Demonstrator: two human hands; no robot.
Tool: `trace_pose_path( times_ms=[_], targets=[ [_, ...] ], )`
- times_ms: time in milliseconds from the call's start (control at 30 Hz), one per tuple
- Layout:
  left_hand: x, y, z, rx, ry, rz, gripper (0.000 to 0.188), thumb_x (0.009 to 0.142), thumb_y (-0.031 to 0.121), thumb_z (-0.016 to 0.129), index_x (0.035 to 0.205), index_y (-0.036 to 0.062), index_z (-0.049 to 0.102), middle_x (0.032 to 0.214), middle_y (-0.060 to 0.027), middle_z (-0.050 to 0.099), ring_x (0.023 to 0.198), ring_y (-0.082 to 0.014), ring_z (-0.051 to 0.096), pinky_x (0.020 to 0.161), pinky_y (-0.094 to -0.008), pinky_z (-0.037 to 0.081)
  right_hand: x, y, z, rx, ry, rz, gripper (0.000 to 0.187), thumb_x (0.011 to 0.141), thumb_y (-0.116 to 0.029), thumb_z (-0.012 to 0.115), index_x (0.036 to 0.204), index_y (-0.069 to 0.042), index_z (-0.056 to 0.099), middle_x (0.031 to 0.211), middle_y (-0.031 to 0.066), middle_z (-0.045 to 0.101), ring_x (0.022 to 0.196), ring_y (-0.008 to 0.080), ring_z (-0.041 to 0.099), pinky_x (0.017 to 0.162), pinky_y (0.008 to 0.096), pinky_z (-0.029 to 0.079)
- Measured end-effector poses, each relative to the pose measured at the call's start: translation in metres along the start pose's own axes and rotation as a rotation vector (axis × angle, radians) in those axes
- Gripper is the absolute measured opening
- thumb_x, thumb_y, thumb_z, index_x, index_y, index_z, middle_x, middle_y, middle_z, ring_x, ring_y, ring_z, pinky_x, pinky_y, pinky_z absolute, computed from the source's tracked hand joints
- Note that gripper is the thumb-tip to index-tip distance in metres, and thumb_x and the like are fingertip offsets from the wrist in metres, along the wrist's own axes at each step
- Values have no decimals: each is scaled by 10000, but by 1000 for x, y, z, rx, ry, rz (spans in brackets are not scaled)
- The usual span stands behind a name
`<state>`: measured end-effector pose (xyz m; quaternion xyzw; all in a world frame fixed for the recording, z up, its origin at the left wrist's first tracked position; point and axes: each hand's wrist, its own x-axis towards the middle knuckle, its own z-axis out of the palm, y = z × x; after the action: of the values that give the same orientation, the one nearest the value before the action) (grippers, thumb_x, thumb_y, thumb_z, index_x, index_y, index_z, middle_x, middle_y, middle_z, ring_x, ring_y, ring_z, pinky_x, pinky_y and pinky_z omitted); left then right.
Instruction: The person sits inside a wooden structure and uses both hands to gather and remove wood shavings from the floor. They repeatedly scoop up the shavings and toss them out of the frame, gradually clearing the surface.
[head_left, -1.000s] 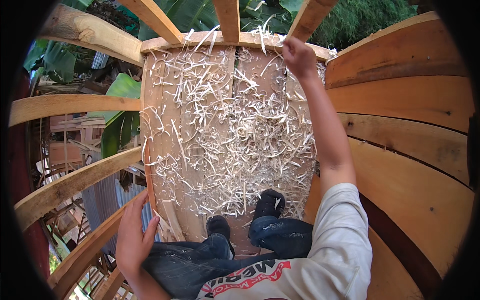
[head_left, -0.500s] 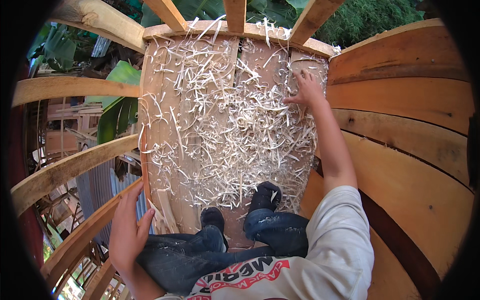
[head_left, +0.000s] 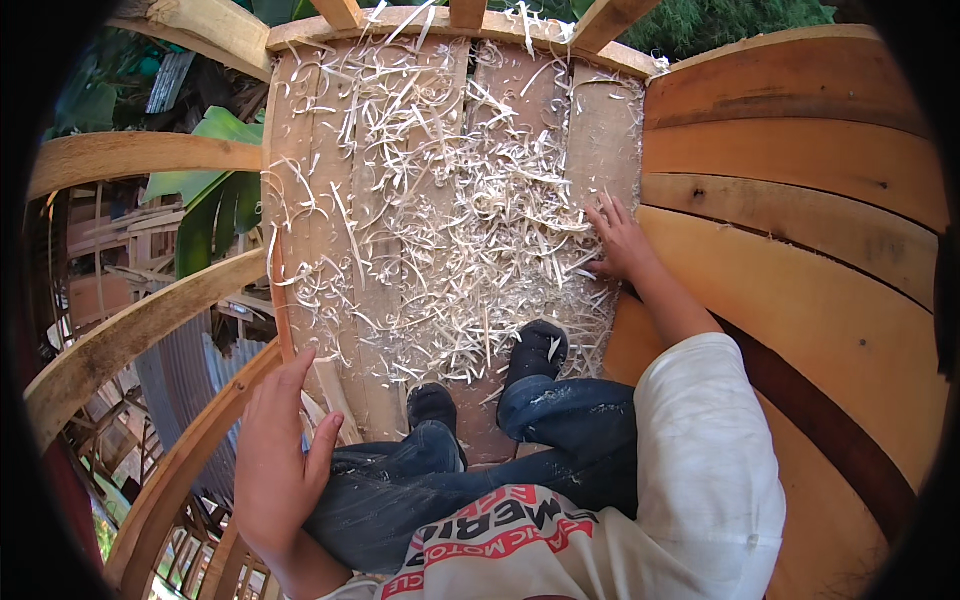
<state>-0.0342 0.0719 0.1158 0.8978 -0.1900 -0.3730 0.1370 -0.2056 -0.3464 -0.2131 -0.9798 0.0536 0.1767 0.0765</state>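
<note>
Curled pale wood shavings (head_left: 500, 220) lie scattered over the plank floor (head_left: 605, 125), thickest along its middle. My right hand (head_left: 622, 243) is open with fingers apart, low over the right-hand board at the edge of the shavings. Whether its fingertips press on the wood I cannot tell. At the lower left, my left hand (head_left: 275, 450) is open too, fingers stretched out and thumb apart. It holds nothing and is near the wooden side rail (head_left: 190, 450); contact between them is unclear.
My dark shoes (head_left: 540, 348) rest on the near part of the floor. A wall of orange-brown boards (head_left: 800, 265) rises on the right. Open wooden rails (head_left: 160, 150) line the left, with corrugated metal sheets (head_left: 180, 390) below. Loose wood strips (head_left: 332, 395) lie near my left hand.
My right hand has come back toward me along the right-hand board. Shavings that lay on that board's far part are gone from there. My left hand stays raised at the left.
</note>
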Motion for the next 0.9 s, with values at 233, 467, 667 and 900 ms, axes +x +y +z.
trace_pose_path(
  times_ms=[233,467,667,900],
  targets=[
    [-5,-6,-5,-2,1,-3,538,865,78,629,1370,-3,461,1313,-212,545,1222,-376,528,1049,-410,397,-28,6,42,306,-283,118,531,696,-72,738,1195,-90,556,1164,189,553,998,407,599,880,466,497],
    [-7,-8,-3,-17,50,22,547,859,92,646,1368,3,466,1248,-201,559,1120,-358,545,987,-410,416,48,0,26,821,-104,310,353,833,-159,728,1132,-25,598,814,144,634,665,272,622,596,384,522],
    [-5,-12,0,22,98,39,571,857,125,667,1378,25,455,1127,-191,565,966,-351,551,879,-422,441,176,-32,-126,925,-272,512,421,867,-293,753,1055,39,575,739,74,609,518,119,533,414,279,437],
    [-1,-14,4,25,103,26,566,857,127,669,1375,31,461,1135,-195,568,1005,-355,556,894,-423,440,310,4,-281,633,883,243,295,756,-53,630,1035,42,639,917,222,681,876,382,665,796,410,534]
  ],
)
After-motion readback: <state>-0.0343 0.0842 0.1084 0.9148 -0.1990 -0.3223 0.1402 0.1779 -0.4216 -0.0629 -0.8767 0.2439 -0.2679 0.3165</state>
